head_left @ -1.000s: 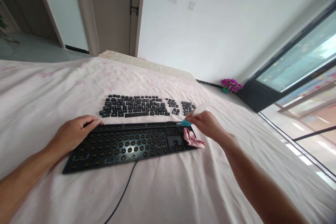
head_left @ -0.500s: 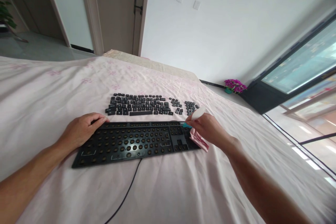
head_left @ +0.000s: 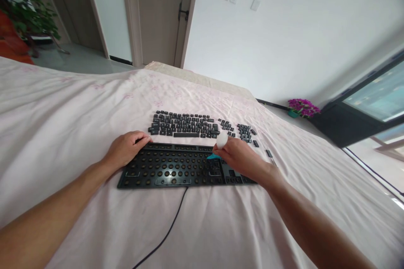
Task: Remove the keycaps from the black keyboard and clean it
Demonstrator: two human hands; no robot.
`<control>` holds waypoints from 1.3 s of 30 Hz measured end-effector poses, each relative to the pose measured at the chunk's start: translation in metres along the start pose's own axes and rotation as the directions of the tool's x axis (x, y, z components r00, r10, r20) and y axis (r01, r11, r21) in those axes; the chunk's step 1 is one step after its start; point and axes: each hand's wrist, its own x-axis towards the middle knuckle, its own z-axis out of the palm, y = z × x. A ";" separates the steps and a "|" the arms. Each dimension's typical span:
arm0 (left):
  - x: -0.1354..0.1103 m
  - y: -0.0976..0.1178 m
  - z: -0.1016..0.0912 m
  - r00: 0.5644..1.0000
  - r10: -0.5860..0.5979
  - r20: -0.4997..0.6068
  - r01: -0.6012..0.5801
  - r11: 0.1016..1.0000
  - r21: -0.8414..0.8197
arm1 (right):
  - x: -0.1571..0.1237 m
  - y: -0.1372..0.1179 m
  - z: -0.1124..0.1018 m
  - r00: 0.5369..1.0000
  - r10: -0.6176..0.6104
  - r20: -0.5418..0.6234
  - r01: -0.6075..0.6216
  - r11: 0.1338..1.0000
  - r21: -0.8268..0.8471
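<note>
1. Keyboard base [head_left: 176, 166]: flat on the sheet [head_left: 217, 227], long axis left to right.
2. Left hand [head_left: 126, 148]: at its far left edge; cannot tell if gripping.
3. Right hand [head_left: 241, 155]: over its right part, clamped on a blue-tipped tool [head_left: 222, 139].

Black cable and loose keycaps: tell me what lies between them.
In the head view, the keyboard base lies between the loose keycaps and the black cable, with a narrow strip of sheet on the keycap side.
</note>
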 end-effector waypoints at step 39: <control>-0.004 0.002 -0.006 0.996 -0.026 -0.085 -0.004 0.944 -0.330 | 0.075 -0.071 0.020 0.998 -0.060 -0.015 0.057 0.983 -0.177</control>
